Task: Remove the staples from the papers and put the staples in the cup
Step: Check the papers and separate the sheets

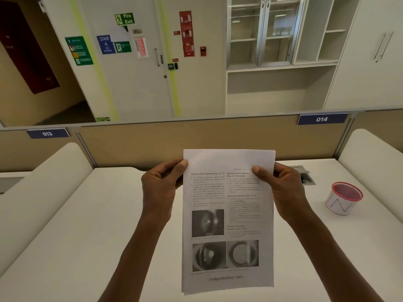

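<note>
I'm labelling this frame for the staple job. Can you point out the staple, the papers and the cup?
staple (192, 159): head view, on the thin bar at the papers' top left corner.
papers (239, 214): head view, middle of the front page.
cup (338, 205): head view, on its white side wall.

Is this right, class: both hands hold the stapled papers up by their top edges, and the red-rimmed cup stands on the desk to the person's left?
Not quite. The head view shows the cup on the person's right. Both the left hand and right hand do hold the papers, staple still in.
</note>
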{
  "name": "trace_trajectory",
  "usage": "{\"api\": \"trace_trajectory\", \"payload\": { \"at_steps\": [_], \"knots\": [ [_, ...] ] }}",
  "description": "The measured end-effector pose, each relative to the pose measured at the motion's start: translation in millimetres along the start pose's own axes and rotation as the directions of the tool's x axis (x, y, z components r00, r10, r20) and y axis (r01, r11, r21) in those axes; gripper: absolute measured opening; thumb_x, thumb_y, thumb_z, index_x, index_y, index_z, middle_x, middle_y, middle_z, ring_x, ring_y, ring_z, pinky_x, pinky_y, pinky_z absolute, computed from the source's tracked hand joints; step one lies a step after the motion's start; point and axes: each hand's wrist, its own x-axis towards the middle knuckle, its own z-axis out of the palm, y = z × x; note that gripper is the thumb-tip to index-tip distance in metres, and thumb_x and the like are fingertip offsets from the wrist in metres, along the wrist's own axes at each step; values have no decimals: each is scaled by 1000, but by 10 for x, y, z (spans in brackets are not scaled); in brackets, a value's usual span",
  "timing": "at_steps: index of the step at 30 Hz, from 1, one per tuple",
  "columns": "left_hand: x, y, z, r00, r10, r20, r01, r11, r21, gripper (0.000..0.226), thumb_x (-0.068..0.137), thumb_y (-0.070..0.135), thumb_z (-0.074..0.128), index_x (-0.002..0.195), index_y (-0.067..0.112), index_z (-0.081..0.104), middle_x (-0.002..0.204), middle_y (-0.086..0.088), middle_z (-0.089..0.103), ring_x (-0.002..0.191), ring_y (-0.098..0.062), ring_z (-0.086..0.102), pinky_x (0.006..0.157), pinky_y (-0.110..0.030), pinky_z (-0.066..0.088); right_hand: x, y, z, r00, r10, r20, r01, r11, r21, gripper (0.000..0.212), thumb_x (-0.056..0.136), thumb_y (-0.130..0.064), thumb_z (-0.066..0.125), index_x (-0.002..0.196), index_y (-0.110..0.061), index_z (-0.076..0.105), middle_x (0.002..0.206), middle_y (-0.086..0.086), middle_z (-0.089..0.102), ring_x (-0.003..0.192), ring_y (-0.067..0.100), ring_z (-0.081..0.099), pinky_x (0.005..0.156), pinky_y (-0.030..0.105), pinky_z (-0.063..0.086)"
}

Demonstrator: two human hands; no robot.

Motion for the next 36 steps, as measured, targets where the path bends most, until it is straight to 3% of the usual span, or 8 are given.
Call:
{"api": "trace_trajectory", "payload": {
  "at_steps": [7,14,17,21,24,27,31,36],
  "knots": [
    [-3,117,-22,993,-2,115,-10,995,102,32,75,22,70,105,11,71,96,-2,77,89,-23,74,76,-33,60,-9,-37,-47,1000,-5,-15,5,1000,7,35,76,-26,71,104,-6,67,94,3,76,77,28,74,66,36,62],
    [13,119,49,992,33,120,-57,979,198,21,84,14,68,104,11,69,94,2,77,87,-18,74,76,-31,60,-18,-6,-84,999,-8,-52,6,999,-40,69,55,-61,80,103,-14,68,98,0,76,82,27,74,67,33,60],
    [8,102,90,994,55,91,-73,976,207,19,83,16,68,102,15,70,95,1,76,87,-18,74,75,-30,60,-4,-5,-30,987,-40,-155,29,997,-72,54,71,-37,78,117,-14,60,109,1,72,94,25,71,75,35,60],
    [-3,60,168,997,75,28,-79,974,214,15,85,13,69,99,19,71,89,6,77,82,-14,74,68,-25,59,-41,-19,139,925,-177,-337,42,928,-371,69,75,-24,81,134,-20,45,127,-3,54,111,14,52,89,32,50],
    [-40,17,243,998,60,-10,-57,974,219,14,86,12,68,99,16,72,90,1,77,81,-15,74,67,-27,60,-147,-66,353,938,-272,-214,136,858,-496,59,76,-27,80,128,-21,54,123,-7,57,110,7,51,92,28,47],
    [-87,-27,323,998,37,-41,-28,979,204,14,86,11,69,100,13,73,91,0,76,82,-16,74,68,-31,61,-248,-96,621,966,-259,-12,218,835,-505,50,78,-29,78,125,-19,60,125,-7,63,112,7,57,93,23,50],
    [-141,-46,424,994,45,-95,-25,978,207,13,83,12,73,94,19,74,86,2,77,81,-13,74,72,-39,61,-291,-90,878,967,-217,134,255,835,-487,58,81,-31,76,134,-20,55,132,-13,57,117,2,54,87,2,40],
    [-172,-16,473,988,62,-143,-35,982,184,13,81,12,74,92,19,76,83,3,77,79,-14,73,75,-43,61,-262,-51,1031,940,-317,124,336,804,-492,50,83,-25,73,130,-17,59,122,-9,66,105,0,62,93,18,51]
  ]
}}
